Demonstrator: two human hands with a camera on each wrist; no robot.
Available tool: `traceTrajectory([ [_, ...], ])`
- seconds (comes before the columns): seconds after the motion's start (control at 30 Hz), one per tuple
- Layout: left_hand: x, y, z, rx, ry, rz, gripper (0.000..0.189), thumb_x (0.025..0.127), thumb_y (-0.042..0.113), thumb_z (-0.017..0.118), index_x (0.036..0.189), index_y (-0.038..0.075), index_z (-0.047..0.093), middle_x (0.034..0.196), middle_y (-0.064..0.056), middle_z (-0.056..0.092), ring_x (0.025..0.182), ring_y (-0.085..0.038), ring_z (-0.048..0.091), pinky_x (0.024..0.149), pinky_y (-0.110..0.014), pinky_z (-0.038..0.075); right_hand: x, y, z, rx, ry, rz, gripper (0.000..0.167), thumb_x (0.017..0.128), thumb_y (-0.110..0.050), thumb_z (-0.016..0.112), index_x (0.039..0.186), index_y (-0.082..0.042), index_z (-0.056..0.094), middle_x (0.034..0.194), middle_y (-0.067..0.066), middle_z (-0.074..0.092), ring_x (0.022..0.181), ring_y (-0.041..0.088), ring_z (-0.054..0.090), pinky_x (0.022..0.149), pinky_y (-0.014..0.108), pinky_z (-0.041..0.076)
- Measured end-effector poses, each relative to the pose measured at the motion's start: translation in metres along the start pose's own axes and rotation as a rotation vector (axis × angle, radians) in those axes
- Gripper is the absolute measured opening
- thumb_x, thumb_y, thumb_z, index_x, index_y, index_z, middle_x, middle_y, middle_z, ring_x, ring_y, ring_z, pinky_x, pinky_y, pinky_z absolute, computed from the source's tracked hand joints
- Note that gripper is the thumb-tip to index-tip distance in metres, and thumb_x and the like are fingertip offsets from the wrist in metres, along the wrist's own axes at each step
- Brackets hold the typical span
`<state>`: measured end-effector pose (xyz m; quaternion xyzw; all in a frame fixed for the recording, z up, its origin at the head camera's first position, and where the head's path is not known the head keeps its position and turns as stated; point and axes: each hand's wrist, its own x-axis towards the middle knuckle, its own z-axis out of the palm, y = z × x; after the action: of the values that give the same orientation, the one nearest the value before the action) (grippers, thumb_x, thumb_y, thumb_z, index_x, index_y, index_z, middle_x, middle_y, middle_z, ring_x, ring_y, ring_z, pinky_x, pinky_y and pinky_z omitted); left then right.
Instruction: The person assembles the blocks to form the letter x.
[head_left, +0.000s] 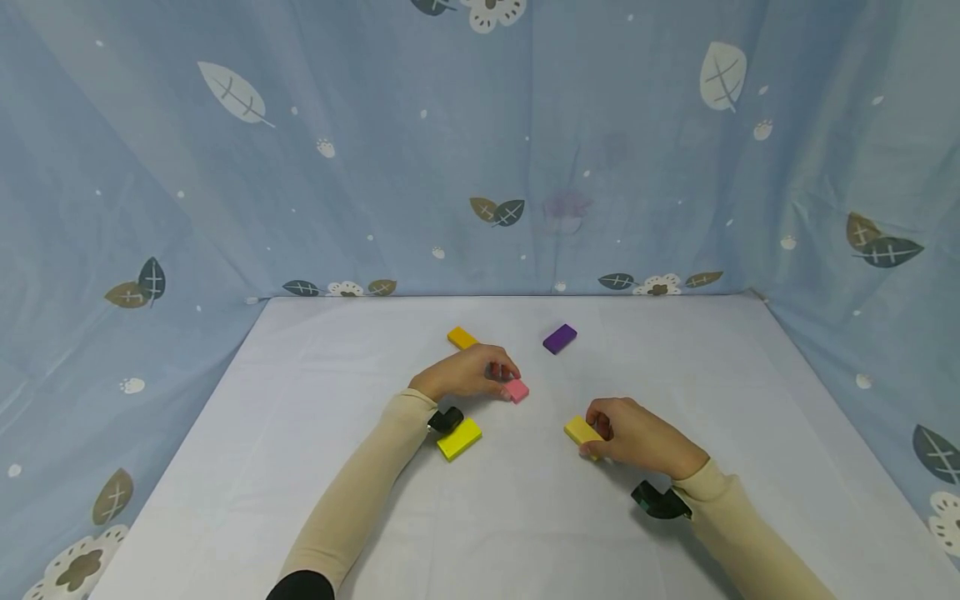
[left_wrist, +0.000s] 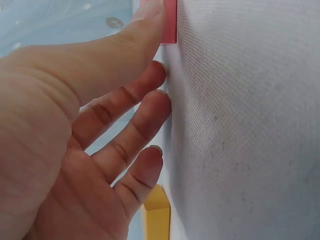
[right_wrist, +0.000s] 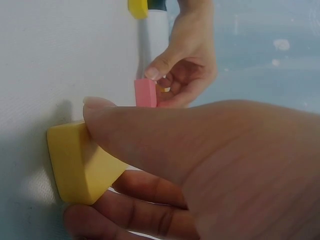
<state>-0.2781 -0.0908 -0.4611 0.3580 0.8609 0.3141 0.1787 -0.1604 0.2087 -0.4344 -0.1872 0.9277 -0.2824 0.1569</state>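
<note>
My left hand pinches a small pink block on the white table, its thumb on the near end. In the left wrist view the thumb lies over the pink block at the top edge, while the other visible fingers are bent loosely beside the cloth. My right hand holds a pale yellow block between thumb and fingers. Seen from the right wrist, that pale yellow block is close against the table surface, the thumb on one side and fingertips on the opposite side.
A bright yellow block lies below the left wrist. Behind the left hand is an orange-yellow block, partly covered by it. A purple block lies farther back. A blue patterned curtain hangs behind the white-covered table.
</note>
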Motion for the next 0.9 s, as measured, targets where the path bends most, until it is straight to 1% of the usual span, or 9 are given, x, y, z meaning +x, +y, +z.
traceTrajectory([
  [0.33, -0.0001, 0.0005, -0.0005, -0.003, -0.003, 0.02, 0.029, 0.09, 0.019, 0.081, 0.119, 0.015, 0.076, 0.112, 0.0, 0.07, 0.097, -0.014, 0.059, 0.09, -0.026, 0.052, 0.0005, -0.0007, 0.0002, -0.001, -0.001, 0.016, 0.031, 0.082, -0.019, 0.088, 0.099, -0.005, 0.066, 0.078, -0.001, 0.059, 0.067, 0.012, 0.05, 0.057, 0.023, 0.044],
  [0.47, -0.0009, 0.0025, -0.001, -0.006, -0.008, 0.001, 0.03, 0.091, 0.019, 0.081, 0.119, 0.015, 0.076, 0.11, 0.0, 0.069, 0.096, -0.014, 0.059, 0.088, -0.025, 0.052, 0.0009, -0.0005, 0.0001, -0.001, -0.003, 0.004, 0.031, 0.082, -0.02, 0.088, 0.098, -0.005, 0.066, 0.077, -0.001, 0.058, 0.067, 0.012, 0.05, 0.057, 0.023, 0.043],
  [0.57, -0.0013, 0.0046, -0.0017, 0.009, -0.009, -0.017, 0.031, 0.091, 0.02, 0.081, 0.121, 0.015, 0.075, 0.109, 0.001, 0.069, 0.096, -0.014, 0.059, 0.088, -0.025, 0.052, 0.001, -0.0009, -0.0001, 0.001, -0.006, 0.002, 0.03, 0.082, -0.021, 0.088, 0.097, -0.006, 0.066, 0.076, -0.001, 0.057, 0.066, 0.011, 0.049, 0.056, 0.022, 0.042],
  [0.73, -0.0006, 0.0051, -0.0019, 0.031, -0.012, -0.009, 0.031, 0.091, 0.02, 0.08, 0.121, 0.015, 0.075, 0.108, 0.0, 0.068, 0.095, -0.013, 0.058, 0.087, -0.023, 0.051, 0.0005, -0.0017, -0.0004, 0.006, -0.01, 0.006, 0.03, 0.083, -0.021, 0.088, 0.098, -0.005, 0.067, 0.075, -0.001, 0.057, 0.065, 0.011, 0.049, 0.055, 0.022, 0.042],
  [0.9, -0.0004, 0.0049, -0.0013, 0.041, -0.014, -0.006, 0.03, 0.091, 0.02, 0.081, 0.12, 0.016, 0.075, 0.106, 0.001, 0.068, 0.094, -0.013, 0.059, 0.086, -0.024, 0.052, 0.0005, -0.0007, -0.0002, 0.013, -0.011, -0.018, 0.029, 0.083, -0.02, 0.087, 0.098, -0.005, 0.066, 0.074, -0.001, 0.056, 0.063, 0.009, 0.048, 0.054, 0.021, 0.041],
])
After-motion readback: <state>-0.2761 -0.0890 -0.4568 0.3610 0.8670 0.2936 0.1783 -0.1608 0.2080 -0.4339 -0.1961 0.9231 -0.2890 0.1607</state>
